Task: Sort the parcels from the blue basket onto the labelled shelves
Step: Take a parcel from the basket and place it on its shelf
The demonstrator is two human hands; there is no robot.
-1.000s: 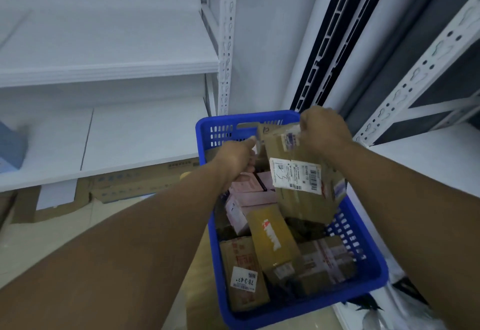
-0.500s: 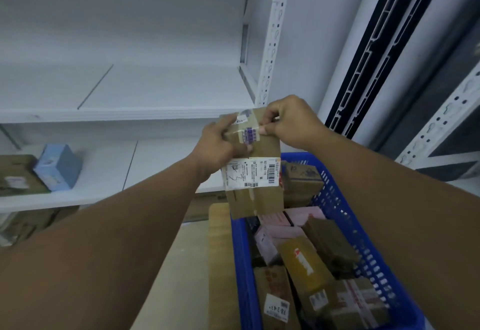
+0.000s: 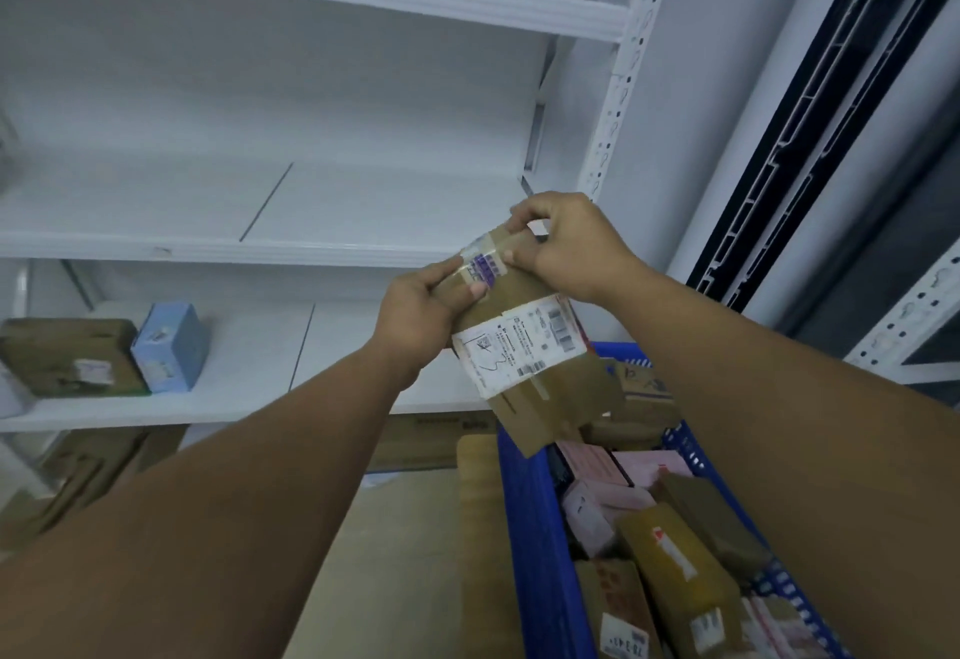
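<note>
Holding parcel [image 3: 524, 346] over blue basket [image 3: 535, 528]; blue box [image 3: 171, 346], brown carton [image 3: 62, 354] on shelf [image 3: 249, 404].

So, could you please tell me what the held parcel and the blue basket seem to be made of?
The held parcel looks like matte brown cardboard, judging by its dull surface and creased, folded flaps. The blue basket looks like smooth moulded plastic: uniform colour, perforated walls.
</note>
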